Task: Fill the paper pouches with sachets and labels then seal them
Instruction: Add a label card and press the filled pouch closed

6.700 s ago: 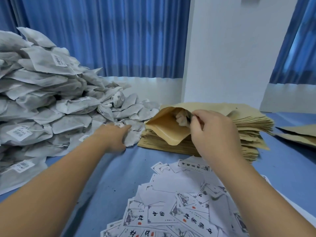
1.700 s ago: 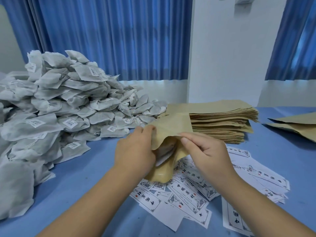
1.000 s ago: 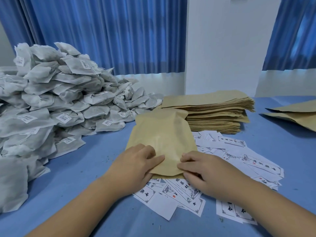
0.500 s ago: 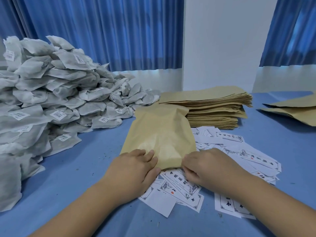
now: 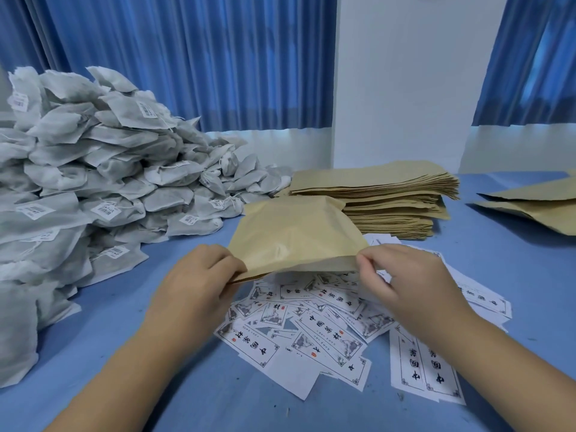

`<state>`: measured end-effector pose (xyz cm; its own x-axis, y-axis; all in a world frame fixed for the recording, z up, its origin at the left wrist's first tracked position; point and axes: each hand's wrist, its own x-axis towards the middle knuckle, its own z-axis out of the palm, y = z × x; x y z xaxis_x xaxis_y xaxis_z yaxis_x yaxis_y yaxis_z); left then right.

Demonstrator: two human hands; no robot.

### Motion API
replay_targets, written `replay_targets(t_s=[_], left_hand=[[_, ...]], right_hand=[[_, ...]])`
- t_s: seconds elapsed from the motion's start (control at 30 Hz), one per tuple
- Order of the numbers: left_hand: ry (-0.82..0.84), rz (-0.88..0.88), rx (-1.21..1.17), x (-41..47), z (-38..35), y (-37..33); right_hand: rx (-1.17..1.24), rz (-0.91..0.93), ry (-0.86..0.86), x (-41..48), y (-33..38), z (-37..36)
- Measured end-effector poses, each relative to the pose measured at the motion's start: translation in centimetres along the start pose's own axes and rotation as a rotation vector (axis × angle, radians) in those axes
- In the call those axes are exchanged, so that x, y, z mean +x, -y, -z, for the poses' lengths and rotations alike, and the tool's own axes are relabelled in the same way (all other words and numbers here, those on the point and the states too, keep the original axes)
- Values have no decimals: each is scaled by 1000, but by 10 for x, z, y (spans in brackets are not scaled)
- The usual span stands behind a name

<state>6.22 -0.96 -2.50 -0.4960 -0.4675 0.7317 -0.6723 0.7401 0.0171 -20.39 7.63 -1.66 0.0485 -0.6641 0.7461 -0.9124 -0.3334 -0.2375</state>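
Observation:
A filled brown paper pouch [image 5: 296, 235] lies in front of me with its near edge lifted off the table. My left hand [image 5: 199, 282] pinches that edge at its left corner, and my right hand [image 5: 402, 282] pinches it at the right corner. Under and before the pouch, white printed labels [image 5: 314, 325] are scattered on the blue table. A big heap of grey-white sachets [image 5: 93, 188] with barcode tags fills the left side. A stack of empty brown pouches [image 5: 383, 201] sits just behind the held one.
More brown pouches [image 5: 539, 207] lie at the far right. The blue table [image 5: 514, 275] runs back to a white wall [image 5: 405, 88] and blue curtains [image 5: 187, 57].
The pouch was laid flat on the table and pressed near its open end. Now both hands have moved out to its near corners and raised that edge off the labels.

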Motion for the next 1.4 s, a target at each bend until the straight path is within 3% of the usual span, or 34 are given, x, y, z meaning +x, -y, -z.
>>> replay_targets(t_s=[0.13,0.33,0.53,0.7,0.87,1.07,1.2,1.4], left_hand=[[-62,-20,-42,-2,2,5],[-72,61,-75,-2,7,11],[-59,-47,-21,0,6,2],[-40,-73,-16,1,4,-5],[-84,-33,7,3,5,-6],[36,15,12,0,7,-10],[-37,143,-41,-1,9,-4],[-91,117,-18,-1,11,0]], right_hand=[[-1,58,-19,1,-2,7],[-64,215,128,0,-4,17],[-167,261,-47,1,-7,9],[-200,259,-51,2,-6,11],[-255,266,-59,5,-1,11],[-240,344,-33,3,-6,10],[-202,368,-55,4,-9,14],[-226,379,-132,4,-12,10]])
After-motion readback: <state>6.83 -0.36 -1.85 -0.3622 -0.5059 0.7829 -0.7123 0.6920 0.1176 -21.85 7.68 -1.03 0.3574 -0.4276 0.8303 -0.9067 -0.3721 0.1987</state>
